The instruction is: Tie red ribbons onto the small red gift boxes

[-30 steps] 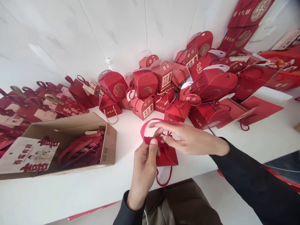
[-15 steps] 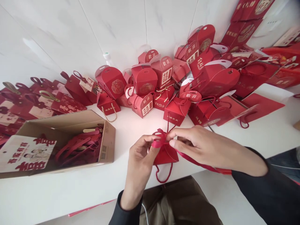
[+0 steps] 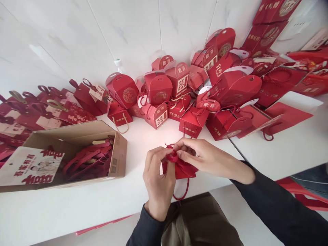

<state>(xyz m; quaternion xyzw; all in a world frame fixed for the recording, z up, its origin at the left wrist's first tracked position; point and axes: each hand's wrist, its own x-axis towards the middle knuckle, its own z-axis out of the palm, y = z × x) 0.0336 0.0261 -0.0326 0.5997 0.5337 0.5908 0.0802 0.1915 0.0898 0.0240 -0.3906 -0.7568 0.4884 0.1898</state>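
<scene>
Looking down from the head view, I see a small red box (image 3: 182, 171) standing at the near edge of the white table (image 3: 77, 205), right in front of the person and between both hands. It is plain matte red card with a rounded flap folded across its front. A twisted red cord (image 3: 186, 188) hangs from it in a loop over the table edge. On its top sits a bunched red ribbon (image 3: 172, 158), glossier and brighter than the card (I cannot tell whether it is knotted yet).

The left hand (image 3: 159, 176) comes up from below, its thumb and forefinger closed together on the ribbon at the box's left top corner. The right hand (image 3: 205, 157) reaches in from the right, fingertips likewise pinched tight on the ribbon, the two hands nearly touching over the box. Both arms wear dark sleeves.

To the left, well apart from the small red box, an open cardboard carton (image 3: 118, 153) lies on the table with loose red strips (image 3: 87, 160) inside. Its near flap carries red characters and a small picture. Behind the hands, against the white tiled wall (image 3: 128, 34), a heap of red gift boxes (image 3: 159, 89) is stacked, many with cord handles and gold or white printing. A flat red card (image 3: 287, 116) lies at the right end of that heap.
</scene>
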